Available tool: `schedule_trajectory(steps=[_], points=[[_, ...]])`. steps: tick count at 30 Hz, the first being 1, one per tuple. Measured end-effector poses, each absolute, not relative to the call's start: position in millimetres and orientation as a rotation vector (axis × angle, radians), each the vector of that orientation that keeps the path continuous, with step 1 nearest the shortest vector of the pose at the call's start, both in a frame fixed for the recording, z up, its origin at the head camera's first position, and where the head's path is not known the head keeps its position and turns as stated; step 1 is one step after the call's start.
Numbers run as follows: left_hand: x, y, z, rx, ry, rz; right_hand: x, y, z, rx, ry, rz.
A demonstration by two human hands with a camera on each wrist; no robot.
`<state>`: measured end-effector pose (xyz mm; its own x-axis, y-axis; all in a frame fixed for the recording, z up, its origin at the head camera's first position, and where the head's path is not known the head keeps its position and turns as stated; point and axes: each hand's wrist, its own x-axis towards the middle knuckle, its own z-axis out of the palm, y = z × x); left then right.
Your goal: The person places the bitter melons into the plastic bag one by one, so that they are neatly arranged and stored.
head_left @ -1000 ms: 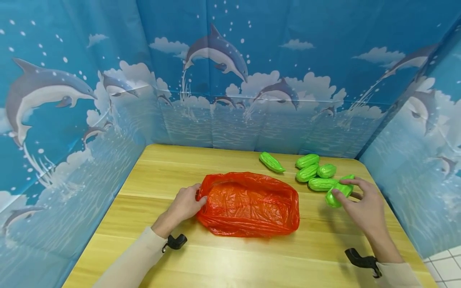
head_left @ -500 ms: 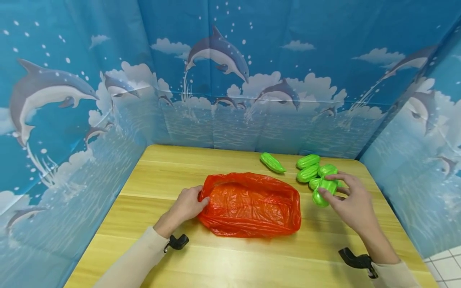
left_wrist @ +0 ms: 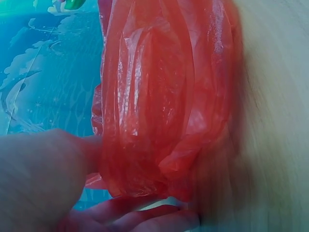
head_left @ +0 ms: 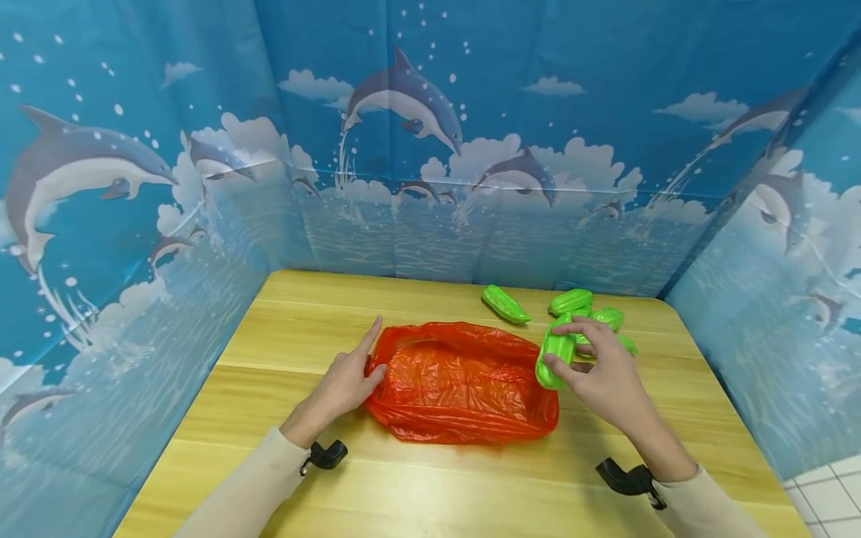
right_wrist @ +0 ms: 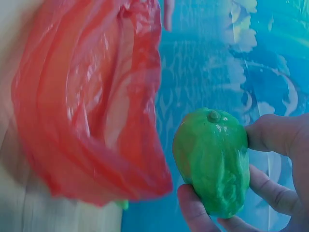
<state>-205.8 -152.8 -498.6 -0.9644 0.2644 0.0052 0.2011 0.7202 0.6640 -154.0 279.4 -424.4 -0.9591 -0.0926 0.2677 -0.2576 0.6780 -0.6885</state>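
An open-mouthed red plastic bag [head_left: 464, 381] lies spread on the wooden table. My left hand [head_left: 339, 385] holds its left rim, thumb on the inner side and index finger stretched out away from the rim. In the left wrist view the other fingers pass under the bag's end. My right hand [head_left: 605, 373] grips a glossy green, ridged bitter melon [head_left: 557, 357] between thumb and fingers, overlapping the bag's right rim in the head view. The right wrist view shows this bitter melon [right_wrist: 215, 159] beside the bag [right_wrist: 96, 106], its stem nub facing the camera.
Several more green bitter melons [head_left: 570, 301] lie grouped at the back right, partly hidden by the right hand. A single bitter melon [head_left: 504, 304] lies apart, behind the bag. A dolphin-printed blue curtain [head_left: 430, 224] surrounds the table's [head_left: 417, 493] back and sides.
My right hand has carried the bitter melon leftward from the group to the bag's right rim. My left index finger has lifted and straightened; that hand otherwise stays at the rim.
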Motion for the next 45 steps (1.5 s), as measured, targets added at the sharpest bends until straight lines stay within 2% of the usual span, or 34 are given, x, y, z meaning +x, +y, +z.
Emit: schedule_trajectory(steps=[10, 28, 45], points=[[-203.3, -155.9, -497.3, 0.565, 2.790, 1.047, -162.7, 242.5, -427.1, 0.415, -2.752, 1.176], [-201.0, -154.2, -496.3, 0.496, 2.794, 1.015, -184.1, 202.8, -424.3, 0.586, -2.794, 1.332], [-201.6, -153.9, -496.7, 0.480, 2.777, 1.040, -197.1, 171.4, -423.8, 0.610, -2.883, 1.373]])
